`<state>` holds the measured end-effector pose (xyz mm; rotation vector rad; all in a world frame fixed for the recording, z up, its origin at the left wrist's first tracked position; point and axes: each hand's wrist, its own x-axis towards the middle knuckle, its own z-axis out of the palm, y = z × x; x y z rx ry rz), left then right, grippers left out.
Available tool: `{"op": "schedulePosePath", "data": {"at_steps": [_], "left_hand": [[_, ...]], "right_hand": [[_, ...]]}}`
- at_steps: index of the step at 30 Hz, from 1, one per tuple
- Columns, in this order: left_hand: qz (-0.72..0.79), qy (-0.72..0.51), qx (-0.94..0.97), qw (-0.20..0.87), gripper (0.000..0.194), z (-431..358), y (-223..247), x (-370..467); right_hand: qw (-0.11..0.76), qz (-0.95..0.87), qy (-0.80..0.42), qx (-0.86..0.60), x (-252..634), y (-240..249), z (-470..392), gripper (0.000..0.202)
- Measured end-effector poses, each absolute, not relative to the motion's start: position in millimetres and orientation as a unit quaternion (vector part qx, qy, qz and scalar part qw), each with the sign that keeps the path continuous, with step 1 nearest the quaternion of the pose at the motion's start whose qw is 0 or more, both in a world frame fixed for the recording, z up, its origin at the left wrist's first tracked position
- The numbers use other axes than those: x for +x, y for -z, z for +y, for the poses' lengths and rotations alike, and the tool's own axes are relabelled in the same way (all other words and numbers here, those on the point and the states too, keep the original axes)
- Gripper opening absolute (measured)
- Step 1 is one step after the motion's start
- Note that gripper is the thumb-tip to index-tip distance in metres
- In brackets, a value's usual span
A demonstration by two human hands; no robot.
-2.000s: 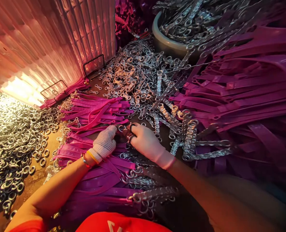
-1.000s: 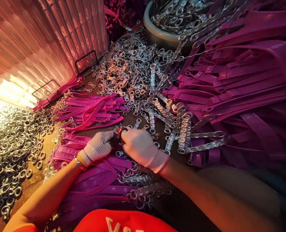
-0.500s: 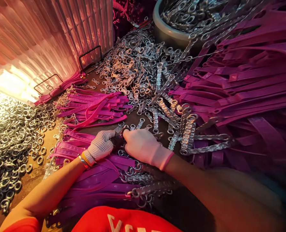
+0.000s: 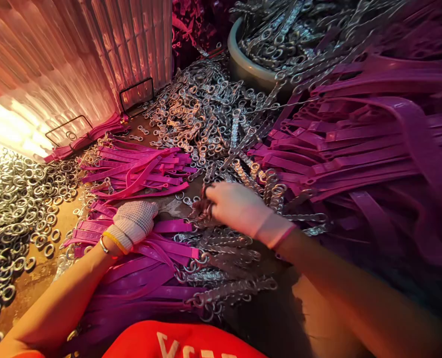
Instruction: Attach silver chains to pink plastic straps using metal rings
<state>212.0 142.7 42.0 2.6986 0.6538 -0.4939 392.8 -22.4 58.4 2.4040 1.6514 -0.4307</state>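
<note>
My left hand (image 4: 135,222), in a white dotted knit glove, is closed over the magenta straps (image 4: 172,226) at the middle of the work surface. What its fingers hold is hidden; a flat grey metal piece (image 4: 173,207) shows just beyond them. Apart from it, my right hand (image 4: 237,206), in a pale glove, is closed on a dark piece of chain (image 4: 203,209) that hangs from its fingertips. Below that hand, several silver chain pieces (image 4: 224,253) lie joined by rings to the ends of magenta straps.
Loose metal rings (image 4: 15,214) are heaped at the left. A large pile of chain links (image 4: 209,107) lies ahead, beside a grey tub (image 4: 248,64) full of chains. Purple straps (image 4: 355,144) are stacked on the right. Clear ribbed plastic packs (image 4: 52,74) stand at the upper left.
My hands have moved apart: the left went left, the right shifted slightly right and up. The dark chain piece now shows at my right fingertips. The whole view has shifted slightly.
</note>
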Motion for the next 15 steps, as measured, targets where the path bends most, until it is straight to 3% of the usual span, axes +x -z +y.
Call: {"op": "schedulePosePath", "data": {"at_steps": [3, 4, 9, 12, 15], "left_hand": [[0.251, 0.162, 0.936, 0.185, 0.016, 142.0, -40.9, 206.6], [0.262, 0.145, 0.921, 0.248, 0.016, 142.9, -39.6, 206.5], [0.288, 0.038, 0.593, 0.751, 0.055, 147.5, -38.5, 211.3], [0.263, 0.058, 0.364, 0.891, 0.057, 144.1, -43.3, 212.4], [0.268, 0.074, 0.305, 0.911, 0.040, 137.5, -45.4, 212.1]], "right_hand": [[0.134, 0.567, 0.018, 0.812, 437.6, -47.1, -18.5, 0.028], [0.148, 0.578, -0.004, 0.803, 449.1, -41.6, -17.3, 0.030], [0.161, 0.564, -0.045, 0.809, 470.6, -21.8, -17.7, 0.032], [0.107, 0.544, -0.063, 0.830, 463.6, -23.9, -19.2, 0.023], [-0.006, 0.562, -0.070, 0.824, 441.7, -30.2, -15.9, 0.025]]}}
